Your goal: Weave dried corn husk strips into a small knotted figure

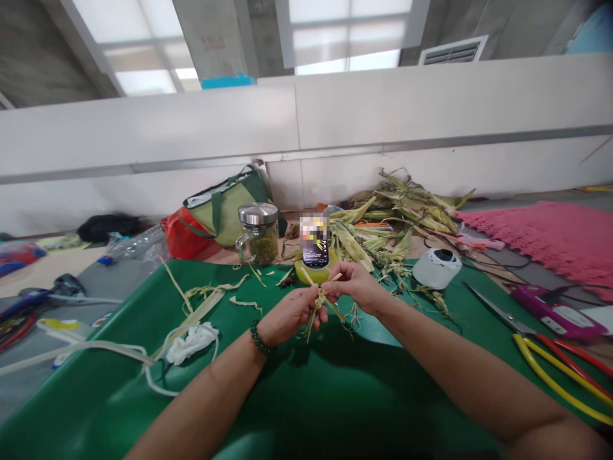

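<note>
the left hand [287, 315] and right hand [357, 285] meet over the green mat [311, 396], both pinching a small husk weave [320, 301] between fingertips. only a little knot looks plaited, with loose strip ends sticking out all round. a heap of corn husks [400, 211] lies untouched beyond the phone [315, 246].

The husk strips [322, 300] between my left hand [287, 314] and right hand [357, 285] are pale straw-yellow streaked with dull green. The husk pile [397, 211] is the same yellow-green, browning in places. The sheet [306, 396] over the bench is plain deep green. My bracelet [260, 340] has dark green beads. The jar [258, 233] has a silver lid and olive-green contents. The roll [311, 275] is bright yellow. The bag [225, 207] is light green with dark green trim. The mat [550, 236] is pink with a knitted ripple pattern. The scissors [560, 358] have red and yellow handles.
</note>
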Demonstrator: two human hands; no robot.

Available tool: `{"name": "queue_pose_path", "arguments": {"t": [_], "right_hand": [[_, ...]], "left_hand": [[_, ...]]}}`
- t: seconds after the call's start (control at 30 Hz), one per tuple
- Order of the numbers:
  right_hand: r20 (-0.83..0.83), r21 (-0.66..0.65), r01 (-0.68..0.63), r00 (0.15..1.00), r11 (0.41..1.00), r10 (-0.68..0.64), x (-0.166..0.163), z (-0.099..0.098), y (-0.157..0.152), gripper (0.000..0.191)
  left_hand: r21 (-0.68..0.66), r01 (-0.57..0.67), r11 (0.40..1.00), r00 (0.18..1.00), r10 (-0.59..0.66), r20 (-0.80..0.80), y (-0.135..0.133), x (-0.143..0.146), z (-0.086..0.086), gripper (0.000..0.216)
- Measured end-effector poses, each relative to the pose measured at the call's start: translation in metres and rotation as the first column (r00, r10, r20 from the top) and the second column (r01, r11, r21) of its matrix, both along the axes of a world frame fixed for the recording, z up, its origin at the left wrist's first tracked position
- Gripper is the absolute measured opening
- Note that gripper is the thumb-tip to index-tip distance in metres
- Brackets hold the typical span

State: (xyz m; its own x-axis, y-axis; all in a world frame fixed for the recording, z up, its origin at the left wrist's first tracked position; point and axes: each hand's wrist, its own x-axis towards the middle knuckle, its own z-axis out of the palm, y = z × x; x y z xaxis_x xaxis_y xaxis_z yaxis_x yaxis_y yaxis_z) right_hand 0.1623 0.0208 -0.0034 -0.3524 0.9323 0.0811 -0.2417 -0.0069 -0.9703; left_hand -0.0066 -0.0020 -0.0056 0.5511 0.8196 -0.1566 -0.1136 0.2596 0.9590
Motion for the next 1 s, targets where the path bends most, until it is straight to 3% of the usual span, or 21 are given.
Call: {"name": "queue_pose_path", "arguments": {"t": [0.2,0.27,0.37,0.47,0.6,0.77,0.83,0.87,0.93,1.0], "right_hand": [[0.042,0.009,0.081,0.996,0.997,-0.081,0.000,0.000,-0.001,0.033],[0.032,0.006,0.090,0.995,0.996,-0.090,-0.001,-0.001,-0.002,0.034],[-0.004,0.006,0.109,0.994,0.994,-0.109,-0.001,-0.002,-0.002,0.035],[-0.014,-0.016,0.115,0.993,0.993,-0.115,-0.002,-0.003,0.000,0.036],[-0.022,-0.023,0.120,0.992,0.992,-0.121,-0.004,-0.004,-0.001,0.037],[-0.089,0.015,0.159,0.984,0.987,-0.157,-0.005,-0.005,-0.003,0.036],[-0.089,-0.024,0.145,0.985,0.989,-0.146,-0.005,-0.006,-0.002,0.037],[-0.084,-0.040,0.132,0.987,0.990,-0.135,-0.005,-0.006,-0.001,0.038],[-0.063,-0.035,0.096,0.993,0.995,-0.098,-0.003,-0.005,0.000,0.039],[-0.012,0.027,0.048,0.999,0.998,-0.047,-0.002,-0.004,-0.001,0.037]], "left_hand": [[0.058,0.076,0.995,0.989,-0.067,-0.132,0.002,-0.006,0.002,0.037],[0.143,0.090,0.986,0.980,-0.063,-0.188,0.001,-0.005,0.003,0.034],[0.315,0.045,0.948,0.962,0.044,-0.268,-0.003,0.001,0.002,0.034],[0.461,0.056,0.885,0.921,0.133,-0.367,-0.006,0.006,-0.003,0.031],[0.685,0.081,0.724,0.840,0.321,-0.438,-0.010,0.009,-0.009,0.029],[0.776,0.106,0.621,0.701,0.507,-0.502,-0.017,0.009,-0.011,0.033],[0.758,0.083,0.647,0.716,0.490,-0.497,-0.017,0.009,-0.009,0.037],[0.717,0.070,0.693,0.758,0.431,-0.490,-0.016,0.008,-0.007,0.041],[0.557,0.038,0.830,0.885,0.231,-0.404,-0.012,0.008,-0.004,0.053],[0.312,0.017,0.950,0.978,0.049,-0.202,-0.007,0.007,-0.002,0.062]]}}
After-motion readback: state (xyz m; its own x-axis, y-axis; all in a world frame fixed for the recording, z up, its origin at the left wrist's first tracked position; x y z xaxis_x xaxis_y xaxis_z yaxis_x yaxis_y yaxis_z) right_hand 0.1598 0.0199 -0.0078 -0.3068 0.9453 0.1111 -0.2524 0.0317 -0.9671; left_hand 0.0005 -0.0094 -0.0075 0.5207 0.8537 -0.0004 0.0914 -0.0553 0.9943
